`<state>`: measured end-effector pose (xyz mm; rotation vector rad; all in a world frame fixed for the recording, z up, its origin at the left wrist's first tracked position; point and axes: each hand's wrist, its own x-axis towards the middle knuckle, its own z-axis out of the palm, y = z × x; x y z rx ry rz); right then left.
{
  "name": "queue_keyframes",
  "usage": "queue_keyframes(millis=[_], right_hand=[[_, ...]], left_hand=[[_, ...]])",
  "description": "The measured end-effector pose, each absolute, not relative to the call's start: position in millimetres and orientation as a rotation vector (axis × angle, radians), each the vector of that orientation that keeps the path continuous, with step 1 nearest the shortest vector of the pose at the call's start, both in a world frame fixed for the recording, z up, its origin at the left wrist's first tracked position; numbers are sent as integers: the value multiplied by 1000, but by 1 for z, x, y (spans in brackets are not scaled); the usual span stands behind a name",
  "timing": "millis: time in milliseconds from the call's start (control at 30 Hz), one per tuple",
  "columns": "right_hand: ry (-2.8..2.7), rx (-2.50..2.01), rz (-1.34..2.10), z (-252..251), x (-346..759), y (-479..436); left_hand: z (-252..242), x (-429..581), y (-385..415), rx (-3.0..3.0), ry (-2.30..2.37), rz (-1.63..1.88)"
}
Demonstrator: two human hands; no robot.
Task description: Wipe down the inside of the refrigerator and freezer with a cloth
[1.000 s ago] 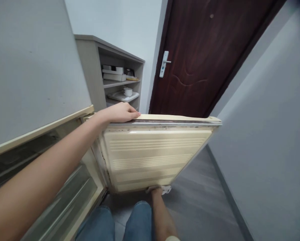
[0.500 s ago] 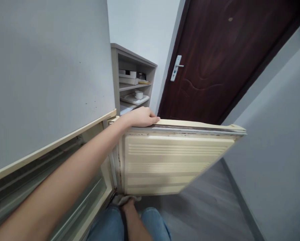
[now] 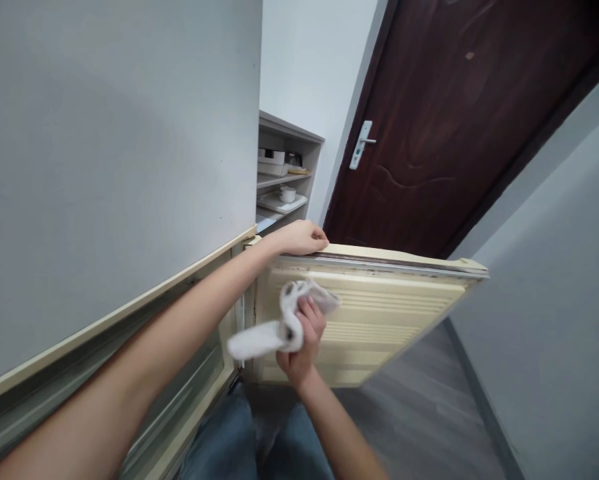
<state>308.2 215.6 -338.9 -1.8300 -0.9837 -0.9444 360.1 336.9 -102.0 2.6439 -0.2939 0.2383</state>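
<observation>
A cream fridge door [image 3: 394, 303] stands swung open, with a ribbed inner panel and dark stains along its seal. My left hand [image 3: 302, 238] rests on the door's top edge near the hinge, fingers curled over it. In front of the panel, my right hand [image 3: 307, 347] is closed around a crumpled white cloth [image 3: 292, 317] with dark patches. One end of the cloth hangs out leftward, blurred by motion. Behind my left forearm is the open fridge compartment [image 3: 179, 400], its inside partly hidden by the arm.
The fridge's grey upper door [image 3: 129, 133] fills the left. A shelf unit [image 3: 292, 127] beyond holds boxes, trays and a white cup [image 3: 287, 194]. A dark wooden door [image 3: 429, 133] stands behind, with a wall at right. My knees are below, over the grey floor [image 3: 419, 400].
My right hand has risen from the bottom hinge corner with the cloth, up in front of the door panel. My left hand stays on the door's top edge. The view has shifted slightly left.
</observation>
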Motion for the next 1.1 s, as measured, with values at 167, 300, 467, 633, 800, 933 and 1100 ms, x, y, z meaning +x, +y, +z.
queue_keyframes(millis=[167, 300, 467, 633, 800, 933, 1100], right_hand=[[-1418, -1764, -1361, -302, 325, 248], [-1564, -1945, -1228, -352, 319, 247], [-1776, -2315, -430, -449, 312, 238], [-1802, -2403, 142, -541, 298, 245], [-1763, -2472, 220, -597, 285, 261], [-1705, -2518, 314, -614, 277, 268], [-1423, -2457, 361, -596, 269, 238]], left_hand=[[-102, 360, 339, 2665, -329, 212], [-102, 358, 341, 2669, -335, 205], [-103, 360, 341, 2658, -339, 196], [-102, 360, 340, 2684, -298, 214], [-104, 360, 340, 2668, -307, 213], [-104, 361, 341, 2662, -313, 200], [-101, 356, 339, 2623, -281, 209]])
